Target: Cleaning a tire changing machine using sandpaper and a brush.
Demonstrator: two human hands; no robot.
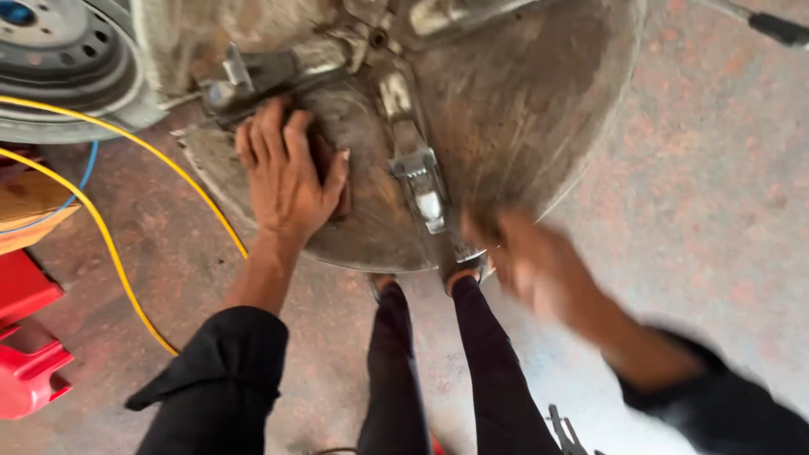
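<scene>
1. The rusty brake disc fills the top of my view, hanging over the stained concrete floor, with a removed wheel lying at the upper left.
2. The caliper assembly sits on the disc's left side, and a metal bracket hangs down the middle of it.
3. A red stand and 2 yellow hoses lie at my left.
4. My left hand is spread flat, fingers apart, pressing a dark brake pad against the disc just below the caliper.
5. My right hand is blurred near the disc's lower edge; it looks loosely spread and empty, but I cannot tell for sure.
6. I judge this as the pad-seating step; next calls for steady pressure and squaring the pad with the caliper.
</scene>
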